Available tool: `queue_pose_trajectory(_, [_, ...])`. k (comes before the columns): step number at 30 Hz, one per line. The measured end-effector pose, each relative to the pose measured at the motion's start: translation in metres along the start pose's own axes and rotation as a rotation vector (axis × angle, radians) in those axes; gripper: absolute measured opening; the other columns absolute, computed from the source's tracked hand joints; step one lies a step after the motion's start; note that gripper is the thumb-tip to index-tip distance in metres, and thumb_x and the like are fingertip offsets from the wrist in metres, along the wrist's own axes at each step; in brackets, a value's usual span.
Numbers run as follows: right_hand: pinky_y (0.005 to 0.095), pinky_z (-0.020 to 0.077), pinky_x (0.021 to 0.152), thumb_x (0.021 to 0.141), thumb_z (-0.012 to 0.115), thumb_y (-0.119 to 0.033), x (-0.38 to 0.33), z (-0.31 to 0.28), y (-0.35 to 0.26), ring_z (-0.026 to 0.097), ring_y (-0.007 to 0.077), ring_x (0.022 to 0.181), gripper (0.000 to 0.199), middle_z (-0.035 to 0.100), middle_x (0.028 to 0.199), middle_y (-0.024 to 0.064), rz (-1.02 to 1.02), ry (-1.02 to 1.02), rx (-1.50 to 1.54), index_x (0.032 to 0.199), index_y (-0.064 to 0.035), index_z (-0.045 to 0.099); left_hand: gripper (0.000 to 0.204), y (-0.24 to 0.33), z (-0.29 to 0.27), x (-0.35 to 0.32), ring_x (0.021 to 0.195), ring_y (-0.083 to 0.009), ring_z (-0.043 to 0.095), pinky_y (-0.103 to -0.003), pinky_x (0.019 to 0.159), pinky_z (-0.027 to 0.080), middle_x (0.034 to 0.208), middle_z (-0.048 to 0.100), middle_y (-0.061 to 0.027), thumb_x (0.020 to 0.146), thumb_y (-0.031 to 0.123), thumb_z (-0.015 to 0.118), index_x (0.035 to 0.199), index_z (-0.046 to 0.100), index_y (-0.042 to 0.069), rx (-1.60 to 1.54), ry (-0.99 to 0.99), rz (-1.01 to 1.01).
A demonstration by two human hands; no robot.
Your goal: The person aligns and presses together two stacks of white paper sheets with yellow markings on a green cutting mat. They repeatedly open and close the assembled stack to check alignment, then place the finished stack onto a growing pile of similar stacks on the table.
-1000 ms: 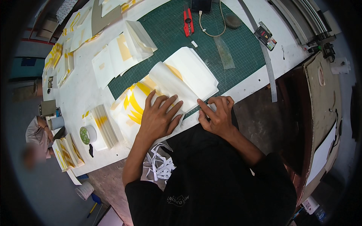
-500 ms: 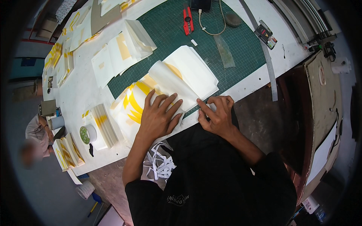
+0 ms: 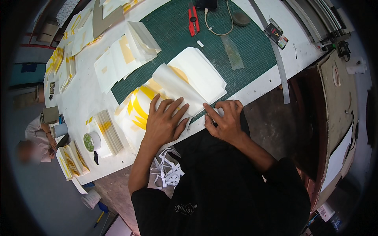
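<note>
Along the near worktop (image 3: 84, 106) edge | left grip (image 3: 163, 121) spread flat on paper sheets (image 3: 179, 84); right grip (image 3: 225, 121) half-curled at their edge, pinch unclear | I judge them light, creasable; edges safest

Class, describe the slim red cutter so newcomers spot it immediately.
On the white table lies a green gridded cutting mat. On its far part, just left of the flat black rectangular device, is the slim red cutter, the mat's only red object.
</note>
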State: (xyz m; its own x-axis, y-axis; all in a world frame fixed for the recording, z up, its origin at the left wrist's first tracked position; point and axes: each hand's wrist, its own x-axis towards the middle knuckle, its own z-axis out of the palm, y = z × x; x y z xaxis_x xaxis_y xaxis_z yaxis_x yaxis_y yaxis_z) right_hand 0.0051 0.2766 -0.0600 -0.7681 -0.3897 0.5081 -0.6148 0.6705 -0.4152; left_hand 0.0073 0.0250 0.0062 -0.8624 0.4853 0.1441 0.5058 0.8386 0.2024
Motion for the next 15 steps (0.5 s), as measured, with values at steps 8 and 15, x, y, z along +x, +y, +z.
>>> queue_pose_trajectory(8, [0.0518,0.0353,0.092,0.084,0.079,-0.021,0.0021,-0.0020,0.0018,0.056,0.0248,0.099,0.046,0.058,0.104,0.0091,-0.005,-0.002,-0.012,0.128,-0.0117,0.074,0.039,0.0004,0.0008,0.0000,0.120,-0.0268,0.062,-0.059,0.122,0.032,0.138,0.069,-0.0047,0.093,0.033,0.075,0.126,0.077,0.015,0.002,-0.007,-0.007])
queue_pose_trajectory(15, [0.0524,0.0352,0.092,0.084,0.079,-0.020,0.0021,-0.0020,0.0049,0.056,0.0249,0.100,0.045,0.059,0.103,0.0095,-0.002,-0.007,-0.008,0.128,-0.0117,0.075,0.039,0.0009,-0.0003,0.0013,0.120,-0.0268,0.062,-0.059,0.122,0.032,0.138,0.068,-0.0047,0.093,0.033,0.075,0.127,0.077,0.015,0.002,-0.007,-0.006])
